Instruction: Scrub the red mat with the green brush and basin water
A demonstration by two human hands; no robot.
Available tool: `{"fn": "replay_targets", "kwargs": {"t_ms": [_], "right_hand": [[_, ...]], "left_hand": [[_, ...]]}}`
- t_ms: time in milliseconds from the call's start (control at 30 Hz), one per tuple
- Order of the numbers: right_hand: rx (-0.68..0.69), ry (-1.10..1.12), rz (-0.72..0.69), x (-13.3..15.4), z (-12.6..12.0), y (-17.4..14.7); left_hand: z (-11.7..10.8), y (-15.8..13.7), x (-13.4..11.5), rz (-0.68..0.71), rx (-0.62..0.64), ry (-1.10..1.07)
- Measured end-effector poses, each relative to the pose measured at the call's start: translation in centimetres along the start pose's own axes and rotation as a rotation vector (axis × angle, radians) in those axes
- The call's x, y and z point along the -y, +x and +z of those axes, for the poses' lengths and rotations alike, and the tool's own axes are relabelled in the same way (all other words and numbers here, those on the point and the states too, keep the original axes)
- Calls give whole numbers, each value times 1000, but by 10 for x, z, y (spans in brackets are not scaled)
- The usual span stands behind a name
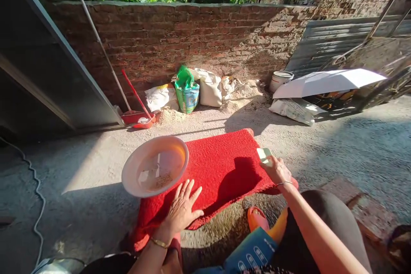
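A thick red mat [221,158] lies in front of me, its near edge hanging down above the ground. My left hand [183,207], fingers spread, is at the mat's near left part; whether it presses on it I cannot tell. In my right hand [278,170] is a pale green block [264,155], whose exact kind does not show, at the mat's right end. A pale plastic basin [128,171] with water and some small brownish bits in it stands at the mat's left end, just beyond my left hand.
A red dustpan [145,125], several sacks [210,89] and a white bucket [281,79] stand along the brick wall [199,30]. A white umbrella [330,82] is at the right. A grey cable [37,197] runs along the left. Bricks [369,209] lie by my right knee.
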State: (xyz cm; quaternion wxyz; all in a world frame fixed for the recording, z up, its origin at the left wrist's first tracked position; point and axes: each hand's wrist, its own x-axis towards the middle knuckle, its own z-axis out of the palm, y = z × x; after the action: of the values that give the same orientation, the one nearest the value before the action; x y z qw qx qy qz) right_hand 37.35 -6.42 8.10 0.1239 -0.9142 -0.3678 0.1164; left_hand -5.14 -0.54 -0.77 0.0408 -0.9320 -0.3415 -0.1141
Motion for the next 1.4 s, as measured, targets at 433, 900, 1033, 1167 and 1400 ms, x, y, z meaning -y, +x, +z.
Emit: {"fn": "replay_targets", "kwargs": {"t_ms": [433, 900, 1033, 1167, 1400], "right_hand": [[185, -18, -497, 109, 46, -27], [99, 65, -360, 93, 36, -10], [213, 51, -658, 196, 76, -58], [237, 22, -731, 217, 89, -59], [101, -40, -235, 71, 28, 45]], "left_hand": [[13, -1, 10, 4, -25, 148], [2, -1, -3, -68, 29, 121], [8, -5, 5, -13, 49, 185], [11, -6, 6, -4, 43, 184], [4, -1, -5, -58, 22, 62]]}}
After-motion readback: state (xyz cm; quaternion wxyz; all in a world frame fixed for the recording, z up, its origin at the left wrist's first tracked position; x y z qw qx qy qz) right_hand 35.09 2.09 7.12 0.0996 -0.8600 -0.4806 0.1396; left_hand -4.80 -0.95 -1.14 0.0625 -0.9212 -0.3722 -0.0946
